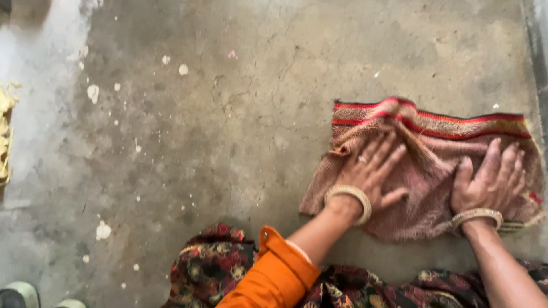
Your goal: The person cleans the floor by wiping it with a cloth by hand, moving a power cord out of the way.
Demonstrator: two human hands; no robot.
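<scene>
Two flat palms press a pinkish towel (425, 171) with red-striped edge onto the cracked concrete floor (228, 131): the left hand (374, 171) and right hand (491, 182), fingers spread, gripping nothing, pin the folded cloth so it lies smooth.

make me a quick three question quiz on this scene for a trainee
1. True or false: both hands lie flat on the towel.
2. Which hand wears a ring? A) left hand B) right hand
3. Fill in: the towel lies on the cracked ______.

Key: 1 true; 2 A; 3 floor. Both hands press the towel with open palms, neither closing a grip on it. Each wrist carries a bangle, and the towel has red stripes along its far edge.
</scene>
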